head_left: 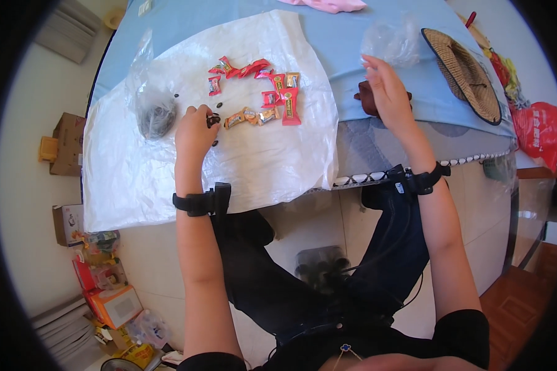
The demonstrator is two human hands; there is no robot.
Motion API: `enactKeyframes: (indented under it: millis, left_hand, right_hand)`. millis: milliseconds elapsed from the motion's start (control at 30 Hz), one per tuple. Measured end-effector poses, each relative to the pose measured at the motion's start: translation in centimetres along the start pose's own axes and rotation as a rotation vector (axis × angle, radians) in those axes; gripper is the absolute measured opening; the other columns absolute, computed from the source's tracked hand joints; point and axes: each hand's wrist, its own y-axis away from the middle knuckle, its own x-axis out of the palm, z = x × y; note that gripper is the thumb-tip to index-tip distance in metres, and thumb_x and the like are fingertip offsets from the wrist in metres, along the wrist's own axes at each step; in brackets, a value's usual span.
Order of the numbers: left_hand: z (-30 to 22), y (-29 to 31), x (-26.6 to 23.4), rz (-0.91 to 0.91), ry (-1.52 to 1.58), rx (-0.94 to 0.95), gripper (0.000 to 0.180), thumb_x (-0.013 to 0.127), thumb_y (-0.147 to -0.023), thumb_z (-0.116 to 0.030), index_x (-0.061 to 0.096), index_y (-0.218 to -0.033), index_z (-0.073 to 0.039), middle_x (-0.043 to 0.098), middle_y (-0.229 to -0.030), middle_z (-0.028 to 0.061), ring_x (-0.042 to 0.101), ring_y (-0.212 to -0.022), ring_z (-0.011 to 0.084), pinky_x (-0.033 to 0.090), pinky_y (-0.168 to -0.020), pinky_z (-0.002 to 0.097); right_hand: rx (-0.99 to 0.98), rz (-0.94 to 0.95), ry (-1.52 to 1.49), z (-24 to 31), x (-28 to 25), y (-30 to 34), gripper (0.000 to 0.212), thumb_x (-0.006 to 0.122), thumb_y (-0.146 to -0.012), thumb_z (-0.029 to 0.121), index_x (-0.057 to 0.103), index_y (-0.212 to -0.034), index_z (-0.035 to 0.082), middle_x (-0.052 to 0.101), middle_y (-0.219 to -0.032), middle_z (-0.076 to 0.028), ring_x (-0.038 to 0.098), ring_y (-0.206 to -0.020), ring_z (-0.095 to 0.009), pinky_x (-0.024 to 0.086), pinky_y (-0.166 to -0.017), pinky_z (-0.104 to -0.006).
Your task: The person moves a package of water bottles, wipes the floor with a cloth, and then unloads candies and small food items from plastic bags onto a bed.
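Observation:
My left hand (194,133) is over the white plastic sheet (167,185), its fingers closed around small dark oval pieces (213,120). A few similar pieces (220,105) lie loose beside it. To its left, a clear plastic bag (156,114) bulges with dark contents. Right of the hand, several candies in red wrappers (290,106) and gold wrappers (268,115) form a rough ring on the sheet. My right hand (387,96), fingers stretched out, is above a small dark brown object (366,100) on the blue cover, which it partly hides; I cannot make out its kind.
A crumpled clear bag (393,43) and a woven straw hat (461,74) lie on the blue-covered bed (334,37) at the right. Pink cloth (328,5) is at the far edge. Cardboard boxes (68,145) stand left, and a red bag (538,136) sits right.

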Motion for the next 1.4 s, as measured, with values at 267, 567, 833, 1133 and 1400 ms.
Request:
enactKeyframes:
  millis: [267, 567, 833, 1133, 1400]
  left_hand:
    - [1.3, -1.3, 1.9, -0.021, 0.107, 0.035, 0.01, 0.05, -0.069, -0.002, 0.054, -0.077, -0.004, 0.054, -0.079, 0.014, 0.052, -0.077, 0.0309, 0.042, -0.064, 0.0375]
    - [0.1, -1.1, 1.1, -0.075, 0.16, -0.004, 0.011, 0.051, -0.07, -0.002, 0.053, -0.081, -0.002, 0.054, -0.074, 0.0167, 0.052, -0.071, 0.0322, 0.041, -0.061, 0.0381]
    - [-6.1, 0.3, 2.6, -0.092, 0.575, 0.215, 0.016, 0.055, -0.072, 0.001, 0.054, -0.088, -0.003, 0.052, -0.06, 0.009, 0.055, -0.056, 0.0149, 0.043, -0.051, 0.0265]
    - [-10.1, 2.3, 5.7, 0.486, 1.074, 0.083, 0.015, 0.052, -0.078, -0.004, 0.054, -0.091, 0.003, 0.059, -0.081, 0.009, 0.058, -0.073, 0.0136, 0.048, -0.061, 0.0251]
    - [-10.3, 2.5, 3.6, 0.612, 1.325, -0.01, 0.031, 0.049, -0.077, -0.013, 0.053, -0.104, 0.001, 0.059, -0.086, 0.0096, 0.058, -0.075, 0.0155, 0.047, -0.065, 0.0253]
  right_hand:
    - [-0.054, 0.153, 0.108, 1.3, 1.5, 0.7, 0.03, 0.048, -0.084, 0.024, 0.049, -0.105, 0.002, 0.051, -0.097, -0.012, 0.054, -0.08, -0.023, 0.043, -0.071, -0.0304]
    - [-0.068, 0.192, 0.15, 1.5, 1.6, 0.8, 0.025, 0.051, -0.082, 0.021, 0.053, -0.098, 0.002, 0.053, -0.093, -0.012, 0.053, -0.078, -0.023, 0.043, -0.067, -0.0298]
    - [-0.261, 0.308, 0.152, 2.9, 3.6, 2.5, 0.024, 0.056, -0.077, 0.021, 0.053, -0.094, 0.005, 0.054, -0.087, -0.011, 0.054, -0.072, -0.027, 0.044, -0.062, -0.0328]
    - [-0.378, 0.386, 0.21, 3.9, 6.7, 5.4, 0.021, 0.062, -0.07, 0.02, 0.051, -0.082, 0.007, 0.055, -0.071, -0.008, 0.055, -0.059, -0.025, 0.043, -0.049, -0.0333]
    - [-0.288, 0.355, 0.256, 3.8, 5.9, 4.5, 0.018, 0.061, -0.071, 0.021, 0.054, -0.081, 0.007, 0.055, -0.063, -0.007, 0.055, -0.056, -0.024, 0.043, -0.048, -0.034]
